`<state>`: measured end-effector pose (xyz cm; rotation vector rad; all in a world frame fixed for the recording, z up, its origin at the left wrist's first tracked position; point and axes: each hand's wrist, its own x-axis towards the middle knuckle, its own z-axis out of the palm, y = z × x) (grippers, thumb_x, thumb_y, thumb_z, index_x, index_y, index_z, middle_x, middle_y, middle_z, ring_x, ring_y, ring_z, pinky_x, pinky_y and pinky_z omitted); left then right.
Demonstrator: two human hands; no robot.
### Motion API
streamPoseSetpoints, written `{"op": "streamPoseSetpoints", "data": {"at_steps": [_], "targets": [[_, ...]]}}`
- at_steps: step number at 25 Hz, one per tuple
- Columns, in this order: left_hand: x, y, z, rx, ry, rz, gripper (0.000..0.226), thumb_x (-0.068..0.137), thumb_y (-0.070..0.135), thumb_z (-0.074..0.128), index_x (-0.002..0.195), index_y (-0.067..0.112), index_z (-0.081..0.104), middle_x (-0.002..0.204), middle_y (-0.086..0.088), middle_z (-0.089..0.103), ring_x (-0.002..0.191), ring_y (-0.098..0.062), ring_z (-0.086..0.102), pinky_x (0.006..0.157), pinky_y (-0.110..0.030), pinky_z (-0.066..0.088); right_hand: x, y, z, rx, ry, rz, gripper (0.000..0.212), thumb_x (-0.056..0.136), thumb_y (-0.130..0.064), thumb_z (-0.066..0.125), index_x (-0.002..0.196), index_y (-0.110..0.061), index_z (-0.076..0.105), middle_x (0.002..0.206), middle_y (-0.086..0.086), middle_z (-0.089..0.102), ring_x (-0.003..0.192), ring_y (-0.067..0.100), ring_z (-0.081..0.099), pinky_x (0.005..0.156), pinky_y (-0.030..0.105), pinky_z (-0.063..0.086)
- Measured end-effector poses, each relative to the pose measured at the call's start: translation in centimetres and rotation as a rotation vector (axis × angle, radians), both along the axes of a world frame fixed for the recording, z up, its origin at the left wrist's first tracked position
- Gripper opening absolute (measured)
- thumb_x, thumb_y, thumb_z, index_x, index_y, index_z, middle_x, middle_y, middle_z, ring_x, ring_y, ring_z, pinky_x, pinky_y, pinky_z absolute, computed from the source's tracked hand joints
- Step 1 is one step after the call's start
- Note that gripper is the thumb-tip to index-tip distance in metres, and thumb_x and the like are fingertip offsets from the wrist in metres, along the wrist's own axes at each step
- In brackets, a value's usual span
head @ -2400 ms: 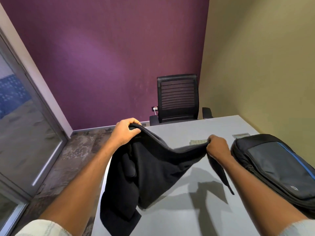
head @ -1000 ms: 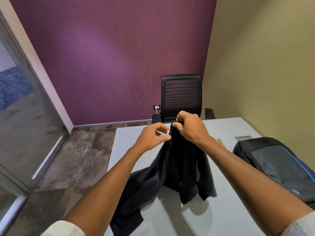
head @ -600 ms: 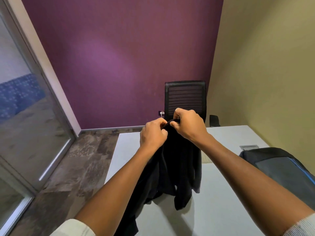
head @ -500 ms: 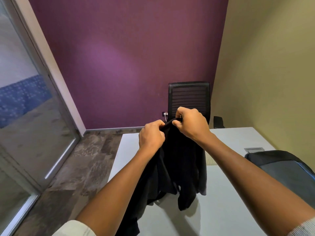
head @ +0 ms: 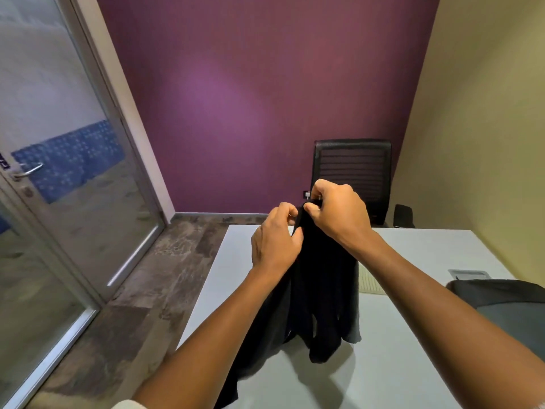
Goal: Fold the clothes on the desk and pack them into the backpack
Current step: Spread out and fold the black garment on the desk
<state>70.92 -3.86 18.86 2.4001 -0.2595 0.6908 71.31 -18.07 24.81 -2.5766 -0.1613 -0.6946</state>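
Head view: left hand (head: 275, 240) and right hand (head: 339, 214) are close together, both pinching the top of a dark garment (head: 321, 293) hanging over the worktop (head: 413, 364) near its left edge. Backpack (head: 507, 308) sits at the right edge. Risk: the bunched cloth folds crooked, or its tail slides off the left edge.

Purple back wall (head: 236, 98), beige side wall (head: 486, 128), black mesh chair (head: 352, 169), glass door (head: 59, 178), perhaps stone-patterned floor (head: 165, 270).
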Motion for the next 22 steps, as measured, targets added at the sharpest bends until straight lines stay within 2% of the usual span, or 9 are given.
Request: {"op": "streamPoseSetpoints", "data": {"at_steps": [4, 6, 9, 12, 15, 16, 18, 20, 22], "targets": [[1.3, 0.7, -2.6, 0.080, 0.070, 0.097, 0.021, 0.089, 0.024, 0.067, 0.102, 0.027, 0.050, 0.097, 0.009, 0.059, 0.081, -0.013, 0.058, 0.055, -0.017, 0.027, -0.1, -1.0, -0.2, -0.006, 0.031, 0.005, 0.018, 0.089, -0.034, 0.072, 0.092, -0.021, 0.060, 0.081, 0.000, 0.065, 0.075, 0.024, 0.063, 0.064, 0.034, 0.053], [1.5, 1.0, -4.3, 0.103, 0.121, 0.062, 0.020, 0.091, 0.029, 0.067, 0.106, 0.026, 0.054, 0.100, 0.007, 0.061, 0.085, -0.014, 0.059, 0.063, -0.019, 0.033, -0.2, -1.1, -0.1, -0.015, 0.045, 0.023, 0.018, 0.090, -0.033, 0.071, 0.094, -0.020, 0.060, 0.082, -0.001, 0.064, 0.074, 0.022, 0.061, 0.063, 0.031, 0.049], [0.8, 1.0, -6.6, 0.121, 0.151, 0.054, 0.027, 0.092, 0.036, 0.066, 0.114, 0.025, 0.054, 0.104, 0.005, 0.061, 0.081, -0.013, 0.057, 0.067, -0.020, 0.037, -0.2, -1.1, 0.0, -0.044, 0.050, 0.030, 0.018, 0.092, -0.034, 0.070, 0.095, -0.020, 0.059, 0.082, -0.003, 0.060, 0.074, 0.021, 0.058, 0.064, 0.031, 0.049], [-0.7, 0.5, -8.9, 0.245, 0.075, 0.164, 0.057, 0.083, 0.032, 0.075, 0.131, 0.022, 0.047, 0.111, -0.002, 0.054, 0.088, -0.017, 0.057, 0.070, -0.026, 0.046, 0.0, -1.0, -0.1, -0.025, 0.052, 0.003, 0.019, 0.092, -0.034, 0.069, 0.091, -0.021, 0.056, 0.080, -0.002, 0.058, 0.073, 0.023, 0.058, 0.063, 0.031, 0.046], [-2.8, -0.4, -12.7, 0.332, 0.071, 0.208, 0.080, 0.063, 0.027, 0.086, 0.130, 0.016, 0.043, 0.106, -0.007, 0.050, 0.081, -0.022, 0.055, 0.066, -0.032, 0.050, 0.2, -0.1, 0.1, 0.016, 0.060, -0.003, 0.020, 0.094, -0.034, 0.068, 0.089, -0.021, 0.054, 0.079, -0.002, 0.058, 0.072, 0.021, 0.059, 0.062, 0.027, 0.043], [-3.3, -0.5, -13.7, 0.300, 0.113, 0.215, 0.080, 0.064, 0.026, 0.086, 0.129, 0.016, 0.041, 0.107, -0.007, 0.051, 0.081, -0.022, 0.057, 0.067, -0.032, 0.051, 0.3, 0.2, 0.1, 0.032, 0.064, 0.004, 0.020, 0.095, -0.033, 0.068, 0.089, -0.021, 0.053, 0.079, -0.003, 0.057, 0.070, 0.018, 0.056, 0.061, 0.026, 0.040], [-3.9, -0.1, -14.8, 0.206, 0.233, 0.236, 0.067, 0.079, 0.028, 0.079, 0.129, 0.019, 0.036, 0.114, -0.006, 0.052, 0.087, -0.023, 0.063, 0.074, -0.033, 0.054, 0.4, 0.3, 0.2, 0.041, 0.069, 0.007, 0.019, 0.095, -0.033, 0.067, 0.090, -0.021, 0.053, 0.080, -0.003, 0.057, 0.069, 0.016, 0.052, 0.062, 0.026, 0.039], [-3.7, 1.4, -14.7, 0.127, 0.319, 0.248, 0.045, 0.092, 0.028, 0.068, 0.126, 0.023, 0.039, 0.117, -0.002, 0.052, 0.094, -0.025, 0.065, 0.077, -0.034, 0.053, 0.6, -0.3, 0.2, 0.022, 0.061, -0.008, 0.018, 0.093, -0.034, 0.068, 0.091, -0.021, 0.055, 0.083, 0.001, 0.061, 0.073, 0.023, 0.056, 0.064, 0.028, 0.039], [-3.2, 4.1, -14.3, 0.044, 0.333, 0.261, 0.028, 0.093, 0.021, 0.065, 0.114, 0.024, 0.047, 0.109, 0.000, 0.053, 0.094, -0.027, 0.064, 0.077, -0.037, 0.052, 1.3, -1.8, 0.0, -0.004, 0.076, -0.013, 0.018, 0.089, -0.036, 0.070, 0.092, -0.022, 0.060, 0.090, 0.005, 0.067, 0.084, 0.031, 0.062, 0.067, 0.032, 0.041]]}}
